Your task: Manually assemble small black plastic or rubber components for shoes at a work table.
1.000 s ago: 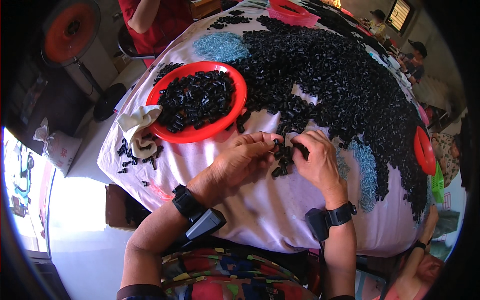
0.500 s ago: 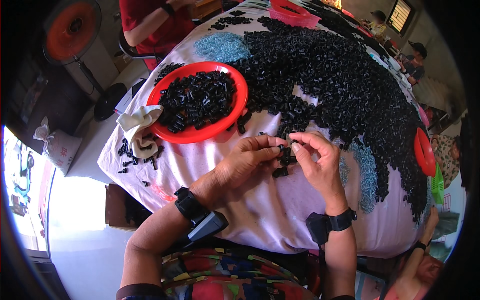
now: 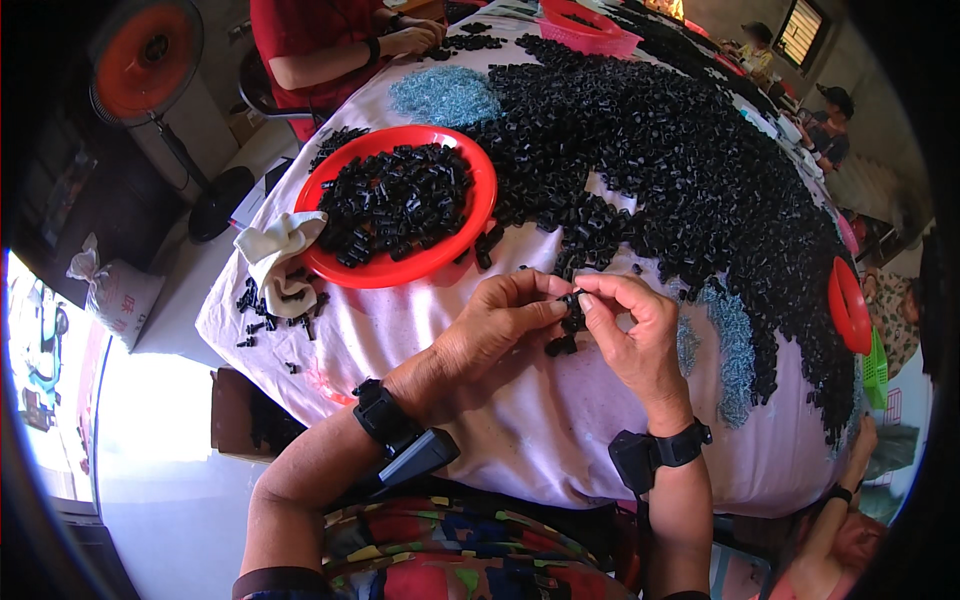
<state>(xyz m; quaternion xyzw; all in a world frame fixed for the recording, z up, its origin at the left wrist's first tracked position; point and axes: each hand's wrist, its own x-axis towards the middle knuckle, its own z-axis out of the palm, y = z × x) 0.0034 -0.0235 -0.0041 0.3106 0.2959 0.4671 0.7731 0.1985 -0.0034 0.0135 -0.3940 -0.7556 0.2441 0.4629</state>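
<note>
Over the near part of the cloth-covered table, my left hand (image 3: 507,312) and my right hand (image 3: 637,325) meet fingertip to fingertip. Both pinch a small black plastic part (image 3: 577,297), mostly covered by the fingers; whether it is one piece or two I cannot tell. Just beneath, a few loose black parts (image 3: 562,345) lie on the cloth. Beyond my hands spreads a big heap of similar black plastic parts (image 3: 660,130). To the left, a red plastic basin (image 3: 484,205) holds many more of them.
A whitish glove or rag (image 3: 270,262) hangs at the basin's left edge. Small bluish metallic pieces form piles at the back (image 3: 445,95) and right (image 3: 735,350). A person in red (image 3: 320,50) sits at the far left; a fan (image 3: 145,60) stands behind. Another red basin (image 3: 848,305) is right.
My fingertips have come closer together, the right hand shifting slightly left, around the black part. At the far left, the person in red has brought their hands down to the table edge.
</note>
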